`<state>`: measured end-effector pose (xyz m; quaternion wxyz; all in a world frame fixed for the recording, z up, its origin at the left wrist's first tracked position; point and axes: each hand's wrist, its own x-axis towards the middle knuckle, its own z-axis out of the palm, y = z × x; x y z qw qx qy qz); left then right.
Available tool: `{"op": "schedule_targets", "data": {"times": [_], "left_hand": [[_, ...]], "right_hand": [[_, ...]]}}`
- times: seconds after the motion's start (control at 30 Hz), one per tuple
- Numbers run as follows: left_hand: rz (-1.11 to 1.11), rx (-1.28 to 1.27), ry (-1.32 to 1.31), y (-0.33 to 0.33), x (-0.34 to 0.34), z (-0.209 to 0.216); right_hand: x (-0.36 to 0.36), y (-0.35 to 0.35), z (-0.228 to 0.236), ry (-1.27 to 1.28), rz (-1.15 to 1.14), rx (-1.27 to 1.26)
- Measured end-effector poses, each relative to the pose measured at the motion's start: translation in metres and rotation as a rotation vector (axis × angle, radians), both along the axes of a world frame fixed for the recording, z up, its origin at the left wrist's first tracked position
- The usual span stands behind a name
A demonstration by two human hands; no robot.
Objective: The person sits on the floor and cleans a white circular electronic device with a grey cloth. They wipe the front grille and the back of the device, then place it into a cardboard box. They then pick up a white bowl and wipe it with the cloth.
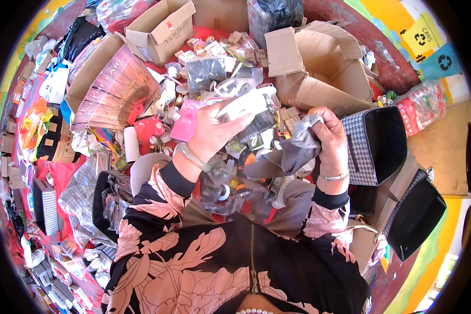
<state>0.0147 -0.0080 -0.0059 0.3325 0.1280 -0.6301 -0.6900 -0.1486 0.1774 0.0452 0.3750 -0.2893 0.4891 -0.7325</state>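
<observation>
My left hand (214, 131) is closed around a white, elongated plastic item (245, 104) that looks like a bottle or a handle; its exact kind I cannot make out. Below it is a dark ribbed piece (259, 125), partly covered by the white item. My right hand (328, 135) grips a crumpled grey cloth (295, 149), which hangs down to the left from my fingers. A pink piece (187, 120) lies beside my left wrist. Between and beneath both hands spreads a pile of small mixed items and clear plastic (225, 178).
An open cardboard box (324, 68) stands at the far right, another box (162, 31) at the far left. A fanned pink-brown carton (118, 89) sits left. Houndstooth-patterned bins (358, 152) with black insides stand right, and a dark bin (102, 204) is by my left leg.
</observation>
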Motion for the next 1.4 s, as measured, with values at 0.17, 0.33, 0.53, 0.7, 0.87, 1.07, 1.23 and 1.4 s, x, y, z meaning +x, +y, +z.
{"op": "schedule_targets", "data": {"times": [0.17,0.33,0.53,0.7,0.87,1.07,1.23,1.4], "left_hand": [[-0.083,0.008,0.063,0.005,0.006,0.016],[-0.158,-0.195,0.016,0.011,0.012,0.017],[-0.139,-0.555,0.057,0.008,0.009,0.023],[-0.123,-0.669,0.145,0.007,0.007,0.023],[-0.151,-0.735,0.184,0.003,0.007,0.023],[-0.173,-0.769,0.151,0.001,0.008,0.016],[-0.163,-0.718,0.144,0.004,0.007,0.016],[-0.182,-0.715,0.146,0.004,0.007,0.017]], "right_hand": [[0.009,-0.007,0.0,-0.015,0.084,0.006],[0.012,-0.013,-0.007,-0.106,0.078,0.077],[0.014,-0.018,-0.01,-0.013,0.084,0.175],[0.012,-0.014,-0.017,0.044,0.176,0.219],[0.017,-0.012,-0.013,0.006,0.299,0.18],[0.017,-0.013,-0.02,-0.028,0.326,0.115],[0.017,-0.011,-0.018,-0.14,0.339,0.139],[0.013,-0.008,-0.024,-0.077,0.33,0.105]]}}
